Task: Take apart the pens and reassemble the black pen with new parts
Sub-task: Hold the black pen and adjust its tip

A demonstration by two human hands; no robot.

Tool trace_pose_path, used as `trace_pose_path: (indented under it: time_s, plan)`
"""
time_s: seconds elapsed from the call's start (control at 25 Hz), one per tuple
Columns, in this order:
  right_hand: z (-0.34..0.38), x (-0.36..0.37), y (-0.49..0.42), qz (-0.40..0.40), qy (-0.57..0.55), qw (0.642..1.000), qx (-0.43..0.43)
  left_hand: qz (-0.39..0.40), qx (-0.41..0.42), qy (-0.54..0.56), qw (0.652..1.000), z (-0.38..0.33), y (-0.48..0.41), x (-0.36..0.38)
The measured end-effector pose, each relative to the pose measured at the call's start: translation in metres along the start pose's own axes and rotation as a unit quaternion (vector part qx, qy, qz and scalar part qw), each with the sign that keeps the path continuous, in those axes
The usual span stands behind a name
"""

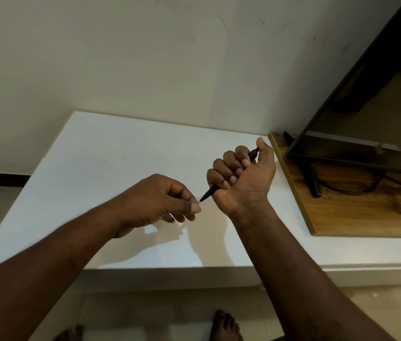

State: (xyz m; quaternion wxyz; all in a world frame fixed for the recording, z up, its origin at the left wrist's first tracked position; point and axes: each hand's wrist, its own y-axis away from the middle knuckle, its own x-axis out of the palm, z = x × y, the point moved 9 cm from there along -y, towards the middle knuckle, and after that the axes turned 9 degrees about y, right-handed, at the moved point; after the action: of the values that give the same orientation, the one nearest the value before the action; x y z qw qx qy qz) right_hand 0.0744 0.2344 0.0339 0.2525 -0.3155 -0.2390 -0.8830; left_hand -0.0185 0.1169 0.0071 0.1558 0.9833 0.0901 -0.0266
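Now the black pen [210, 192] is up in the air over the white table [120, 156], not lying on it. The right hand [241, 175] holds it in a tight fist. All its fingers are curled round the middle, and the thumb sits by the back end. I think it holds so hard so the pen cannot slip or turn. The pointy end sticks out toward the left hand [160, 200]. There the thumb [194, 207] and first finger are pressed together right at the tip, in a small pinch. The other fingers are bent loosely below. It looks like a pull or a twist at the tip, to take the pen apart. A wooden board [342, 212] with a dark screen [367, 99] stands off to the right.
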Motion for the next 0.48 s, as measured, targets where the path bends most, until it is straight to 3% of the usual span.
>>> trace_pose_path:
  time_s: [0.48]
  plan:
    - [0.0004,-0.0026,-0.0023,0.003,-0.021,1.000,-0.001,0.004,-0.004,-0.009,1.000,0.0024,-0.0008,-0.0025]
